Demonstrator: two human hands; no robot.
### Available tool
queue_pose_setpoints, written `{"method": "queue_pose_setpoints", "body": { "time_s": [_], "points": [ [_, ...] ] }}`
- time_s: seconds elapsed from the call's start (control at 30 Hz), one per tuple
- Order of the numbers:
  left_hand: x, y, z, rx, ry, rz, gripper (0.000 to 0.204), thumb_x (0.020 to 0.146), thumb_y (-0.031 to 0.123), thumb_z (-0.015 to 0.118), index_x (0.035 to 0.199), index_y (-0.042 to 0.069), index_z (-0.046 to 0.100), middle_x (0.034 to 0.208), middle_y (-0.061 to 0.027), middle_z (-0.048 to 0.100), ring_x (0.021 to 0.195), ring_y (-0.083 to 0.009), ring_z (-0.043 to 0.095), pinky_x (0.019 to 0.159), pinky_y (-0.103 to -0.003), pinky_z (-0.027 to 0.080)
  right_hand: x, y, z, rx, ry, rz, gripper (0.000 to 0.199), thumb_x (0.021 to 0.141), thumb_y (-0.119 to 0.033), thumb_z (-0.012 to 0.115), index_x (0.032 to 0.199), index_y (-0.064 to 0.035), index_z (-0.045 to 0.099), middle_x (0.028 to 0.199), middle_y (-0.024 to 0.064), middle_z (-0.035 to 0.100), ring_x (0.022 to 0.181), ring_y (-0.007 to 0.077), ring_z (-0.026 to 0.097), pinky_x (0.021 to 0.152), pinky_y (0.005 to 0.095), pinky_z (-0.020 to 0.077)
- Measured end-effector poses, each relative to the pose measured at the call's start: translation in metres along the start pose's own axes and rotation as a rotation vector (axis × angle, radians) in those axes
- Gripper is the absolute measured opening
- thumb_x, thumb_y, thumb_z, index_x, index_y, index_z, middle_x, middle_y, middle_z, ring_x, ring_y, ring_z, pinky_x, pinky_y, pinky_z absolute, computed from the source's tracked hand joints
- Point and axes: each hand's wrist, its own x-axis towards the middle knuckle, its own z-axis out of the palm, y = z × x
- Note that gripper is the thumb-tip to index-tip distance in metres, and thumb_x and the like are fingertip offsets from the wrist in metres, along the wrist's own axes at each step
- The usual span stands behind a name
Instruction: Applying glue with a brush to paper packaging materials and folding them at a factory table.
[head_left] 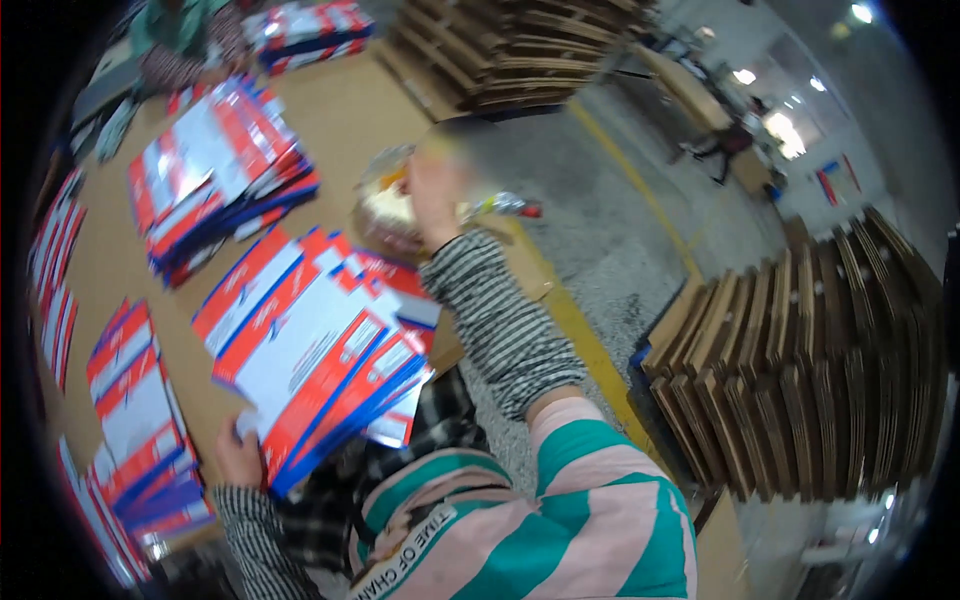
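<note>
Down at the near edge of the table, my left hand [240, 455] is closed on the lower left edge of a fanned stack of flat printed packets [310, 350], red, white and blue. Part of that stack overhangs the table edge above my lap. My right arm stretches forward past the stack. My right hand [435, 200] is at a round clear plastic tub or bag [388, 215] with pale and orange contents; its fingertips are lost in a blur, so their grip is unclear. A small shiny wrapper [505, 205] with a red end lies just right of that hand.
More packet stacks stand on the brown table [350, 100]: a tall pile [215, 165], a fanned row [140, 410] and others along the left. Across the table a person [185, 45] handles packets. Flattened cardboard stacks [800, 360] stand on the floor at right and at the back.
</note>
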Motion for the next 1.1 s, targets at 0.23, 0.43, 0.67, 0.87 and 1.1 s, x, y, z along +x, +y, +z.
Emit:
{"method": "queue_pose_setpoints", "body": {
  "time_s": [0.23,0.43,0.67,0.87,1.1],
  "points": [
    [0.000,0.012,0.004,-0.009,-0.034,-0.126,0.024,0.078,-0.005,0.052,0.102,-0.006,0.053,0.084,-0.0124,0.060,0.063,-0.0168,0.057,0.057,-0.028,0.047,-0.003,-0.020,-0.014,0.207,0.101,0.095,0.021,0.092,-0.017,0.047,0.089,0.0024,0.053,0.076,0.0080,0.058,0.052,0.0114,0.058,0.048,0.0225,0.0495],
    [0.009,-0.011,0.004,-0.167,0.014,-0.117,0.023,0.081,0.000,0.053,0.104,-0.004,0.053,0.072,-0.0074,0.057,0.046,-0.0086,0.047,0.040,-0.023,0.038,-0.016,-0.048,-0.024,0.472,0.164,0.203,0.020,0.093,-0.021,0.046,0.095,-0.0005,0.048,0.080,0.0094,0.057,0.053,0.0136,0.058,0.047,0.0236,0.0505],
    [0.001,0.021,0.000,-0.282,-0.021,-0.267,0.024,0.088,0.014,0.056,0.105,-0.003,0.053,0.061,-0.0012,0.050,0.044,-0.0055,0.044,0.035,-0.020,0.032,-0.062,-0.057,-0.013,0.691,-0.153,0.448,0.021,0.094,-0.020,0.043,0.097,0.0004,0.048,0.081,0.0117,0.060,0.056,0.0146,0.060,0.049,0.0244,0.0510],
    [-0.001,0.010,0.001,-0.277,0.001,-0.205,0.037,0.087,0.020,0.058,0.115,-0.004,0.050,0.068,-0.0038,0.054,0.044,-0.0071,0.047,0.035,-0.021,0.034,-0.094,-0.052,0.007,0.673,-0.329,0.523,0.022,0.094,-0.022,0.044,0.096,-0.0005,0.048,0.077,0.0096,0.058,0.053,0.0138,0.059,0.046,0.0239,0.0494],
    [-0.006,0.011,0.011,-0.361,0.097,-0.229,0.023,0.089,0.018,0.057,0.100,-0.002,0.056,0.063,-0.0008,0.052,0.045,-0.0042,0.044,0.039,-0.018,0.034,-0.106,-0.055,0.015,0.672,-0.396,0.555,0.022,0.094,-0.023,0.043,0.095,-0.0013,0.047,0.078,0.0102,0.056,0.051,0.0148,0.059,0.043,0.0240,0.0484]
  ]
}}
